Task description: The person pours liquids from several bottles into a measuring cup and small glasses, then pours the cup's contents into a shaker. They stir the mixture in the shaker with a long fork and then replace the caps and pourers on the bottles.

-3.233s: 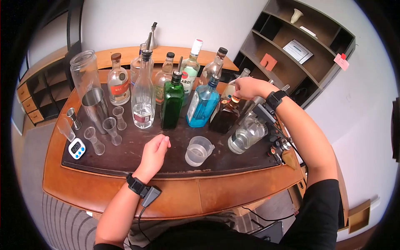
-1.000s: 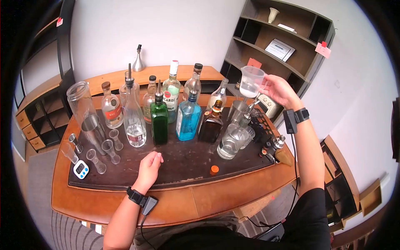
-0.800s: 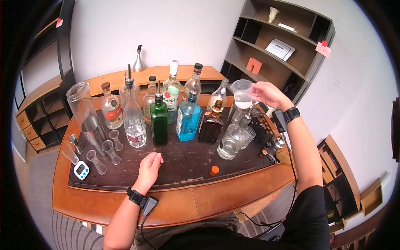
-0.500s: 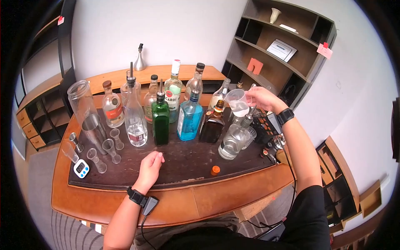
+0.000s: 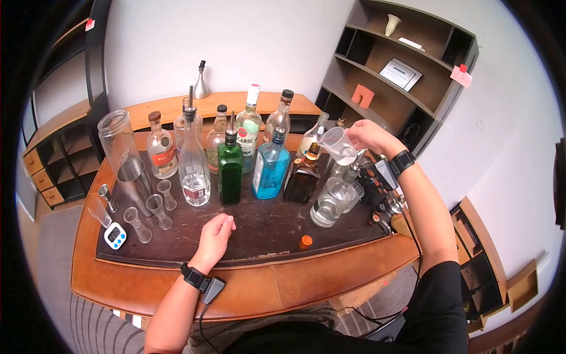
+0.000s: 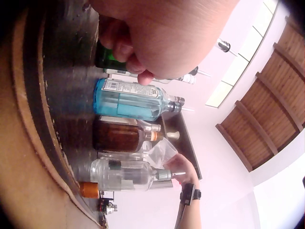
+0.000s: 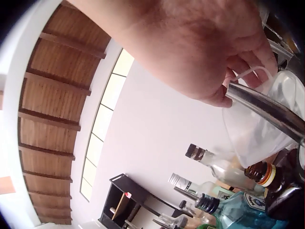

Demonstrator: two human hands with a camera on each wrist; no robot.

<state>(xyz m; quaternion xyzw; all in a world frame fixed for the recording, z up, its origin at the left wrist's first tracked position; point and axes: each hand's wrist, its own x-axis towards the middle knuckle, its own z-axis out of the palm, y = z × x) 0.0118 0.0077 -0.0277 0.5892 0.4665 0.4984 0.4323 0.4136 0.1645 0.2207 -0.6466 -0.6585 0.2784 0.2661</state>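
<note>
My right hand (image 5: 372, 138) holds a clear plastic measuring cup (image 5: 340, 147) by its handle, raised above the back right of the table. The cup tilts to the left, with clear liquid low inside it. A metal tumbler (image 5: 336, 170) stands just under it, mostly hidden by bottles. In the right wrist view, a metal pour spout (image 7: 267, 107) crosses in front of the cup. Beside the tumbler is a brown bottle (image 5: 302, 184) with its neck uncapped. My left hand (image 5: 213, 239) rests near the table's front with loosely curled fingers and nothing in them.
A clear bottle with a pourer (image 5: 328, 207) stands front right, an orange cap (image 5: 305, 241) lying near it. Blue (image 5: 271, 171) and green (image 5: 230, 174) bottles stand mid-table. Glass jiggers (image 5: 137, 225), a shaker tin (image 5: 135, 183) and a timer (image 5: 115, 235) occupy the left.
My right hand has left the brown bottle; its orange cap now lies on the table. The measuring cup has gone from the table's front to above the tumbler, lowering and tilting left. Left hand stays.
</note>
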